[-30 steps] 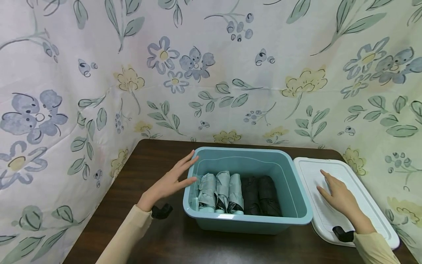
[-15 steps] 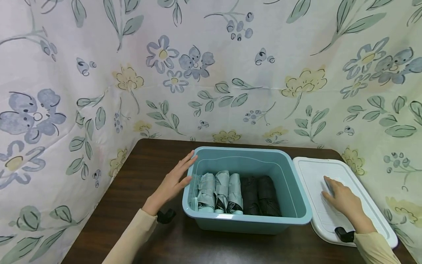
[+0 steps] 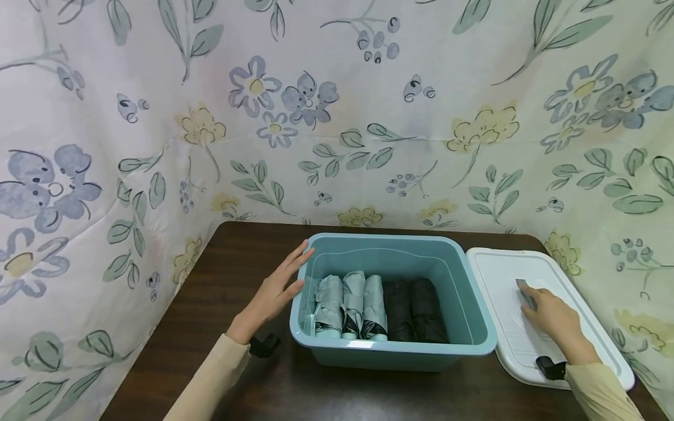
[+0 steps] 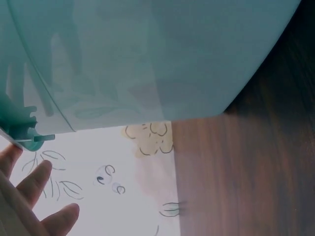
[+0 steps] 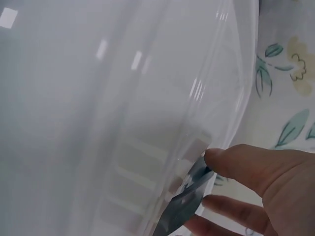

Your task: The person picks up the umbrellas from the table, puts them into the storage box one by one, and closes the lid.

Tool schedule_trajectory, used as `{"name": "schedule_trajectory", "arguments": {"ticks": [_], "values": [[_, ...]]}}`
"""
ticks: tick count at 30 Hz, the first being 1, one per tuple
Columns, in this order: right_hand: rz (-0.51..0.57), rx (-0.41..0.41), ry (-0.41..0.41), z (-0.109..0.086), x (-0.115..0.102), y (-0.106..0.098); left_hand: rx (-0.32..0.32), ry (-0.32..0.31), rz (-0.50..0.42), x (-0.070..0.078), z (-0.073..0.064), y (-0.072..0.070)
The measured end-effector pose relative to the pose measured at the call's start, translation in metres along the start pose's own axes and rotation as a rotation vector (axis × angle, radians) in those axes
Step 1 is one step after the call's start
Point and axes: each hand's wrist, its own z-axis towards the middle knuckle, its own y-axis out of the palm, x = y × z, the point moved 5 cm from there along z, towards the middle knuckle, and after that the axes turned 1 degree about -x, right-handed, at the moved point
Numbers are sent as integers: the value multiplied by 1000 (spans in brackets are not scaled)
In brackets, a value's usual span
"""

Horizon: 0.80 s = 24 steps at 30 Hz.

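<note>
My left hand (image 3: 274, 298) touches the left rim of a blue plastic bin (image 3: 474, 327), its fingers straight and spread. In the left wrist view its fingertips (image 4: 42, 172) are right by the latch corner of the bin wall (image 4: 197, 59). Inside the bin lie three light-blue rolled bundles (image 3: 354, 298) and two dark ones (image 3: 427, 313). Over the white lid (image 3: 505, 269), my right hand (image 3: 558, 318) pinches a flat grey piece (image 3: 528, 294) between thumb and fingers. The right wrist view shows that grey piece (image 5: 184, 209) as shiny and thin, close over the lid's ridged surface (image 5: 123, 98).
A dark wooden table (image 3: 247, 251) carries the bin and the lid, which lies flat against the bin's right side. Flower-printed cloth (image 3: 337, 117) hangs behind and at both sides. Each wrist wears a black camera band (image 3: 264, 346).
The right hand's fingers have closed from a loose spread onto the grey piece, which now stands out past the fingertips. The left hand has drawn slightly back along the bin's rim.
</note>
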Motion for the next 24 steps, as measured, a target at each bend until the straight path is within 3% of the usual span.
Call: {"name": "schedule_trajectory", "arguments": {"ticks": [24], "values": [[34,-58,0,10,12,-6,9,-13,-58,-1,0,2]]}}
